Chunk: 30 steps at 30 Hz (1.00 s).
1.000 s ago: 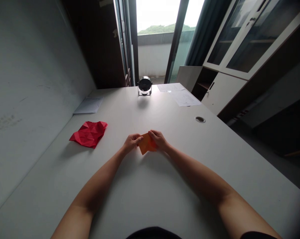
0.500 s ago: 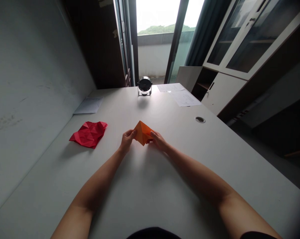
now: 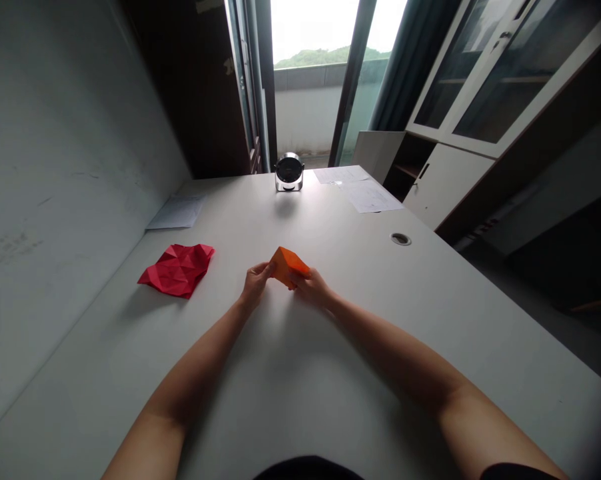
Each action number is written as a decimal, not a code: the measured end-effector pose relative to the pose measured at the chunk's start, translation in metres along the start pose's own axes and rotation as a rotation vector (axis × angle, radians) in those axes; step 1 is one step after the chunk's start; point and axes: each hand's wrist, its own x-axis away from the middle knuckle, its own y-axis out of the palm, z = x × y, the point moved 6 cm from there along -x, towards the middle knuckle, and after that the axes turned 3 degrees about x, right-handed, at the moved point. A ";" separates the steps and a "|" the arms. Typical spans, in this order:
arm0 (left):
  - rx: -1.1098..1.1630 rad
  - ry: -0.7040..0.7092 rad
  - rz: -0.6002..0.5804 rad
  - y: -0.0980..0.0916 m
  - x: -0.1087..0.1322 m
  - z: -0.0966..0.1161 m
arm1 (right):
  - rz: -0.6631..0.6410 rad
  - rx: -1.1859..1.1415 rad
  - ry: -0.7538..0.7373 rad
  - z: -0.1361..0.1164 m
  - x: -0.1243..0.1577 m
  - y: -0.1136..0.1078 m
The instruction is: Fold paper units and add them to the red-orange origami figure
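Observation:
A folded piece of orange paper (image 3: 283, 265) is held between my two hands over the middle of the white table. My left hand (image 3: 256, 277) pinches its left edge with thumb and fingers. At the right side, my right hand (image 3: 311, 287) grips the paper, its thumb lying against the inner fold and partly covering it. The fingertips behind the paper are hidden. To the left, apart from both hands, a creased sheet of red paper (image 3: 178, 269) rests on the table.
At the table's far edge stands a small round black-and-silver device (image 3: 289, 172). White printed sheets (image 3: 370, 197) lie at the back right, and another paper stack (image 3: 176, 212) sits by the left wall. A cable hole (image 3: 400, 239) is set into the table (image 3: 430, 313) on the right.
My right thumb has moved left and inward over the orange paper. The paper's lower point has drawn up, and its shape looks more boxy. My left hand keeps its pinch.

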 end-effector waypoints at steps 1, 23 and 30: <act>-0.007 -0.008 -0.018 0.002 0.000 -0.001 | 0.041 0.017 -0.007 0.002 -0.001 -0.003; 0.133 0.006 0.130 -0.010 -0.004 0.000 | -0.172 0.130 0.035 0.013 -0.003 0.008; 0.163 0.025 0.189 -0.015 -0.006 -0.004 | -0.162 0.178 0.029 0.010 -0.001 0.005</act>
